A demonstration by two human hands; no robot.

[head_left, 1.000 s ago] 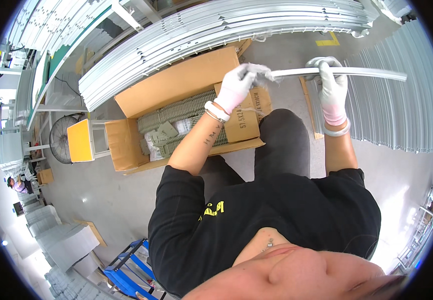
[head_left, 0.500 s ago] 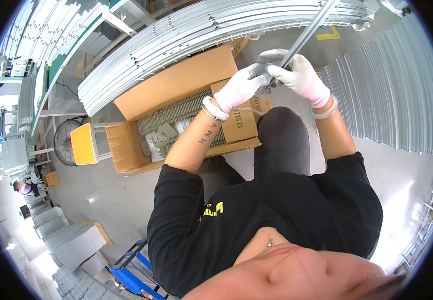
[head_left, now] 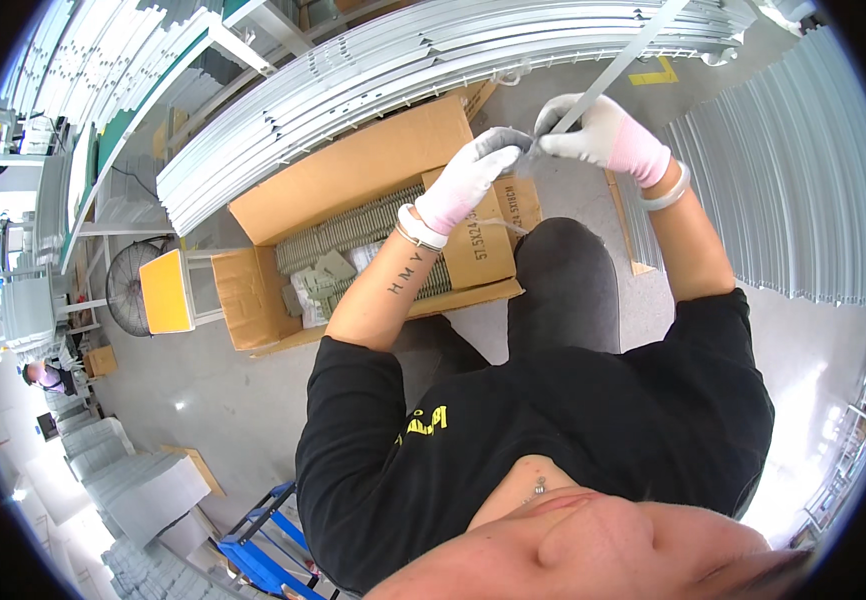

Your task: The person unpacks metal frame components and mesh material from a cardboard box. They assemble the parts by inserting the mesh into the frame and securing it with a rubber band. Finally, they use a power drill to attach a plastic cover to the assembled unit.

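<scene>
With twelve o'clock straight ahead of the wearer, we see an open carton [head_left: 353,165] between ten and eleven, holding rows of grey-green pieces [head_left: 328,270]; a rack of long pale strips [head_left: 353,85] spans the view beyond it; at two we find more strips stacked close together [head_left: 783,190]; near one a yellow mark [head_left: 655,73] lies on the floor; between nine and ten sit a stool with a yellow panel [head_left: 166,290] and a fan [head_left: 125,292] behind it; at eight we see a blue frame [head_left: 258,560]; the left forearm [head_left: 373,290] crosses in front of the carton and hides part of its contents.

The gloved right hand [head_left: 598,135], just past twelve, has its thumb and fingers pinching one narrow strip [head_left: 623,65] near its lower end; the strip slants up toward one, passing in front of the rack; the gloved left hand [head_left: 473,180], just short of twelve, points its fingertips at that end, thumb and fingers brought together beside a blurred, translucent bit [head_left: 525,168]; we cannot tell whether they grip it; both wrists are bent inward and wear white bands.

We notice dark printing on a carton flap, yellow lettering on the black shirt [head_left: 553,410] and small dark letters along the left forearm.
</scene>
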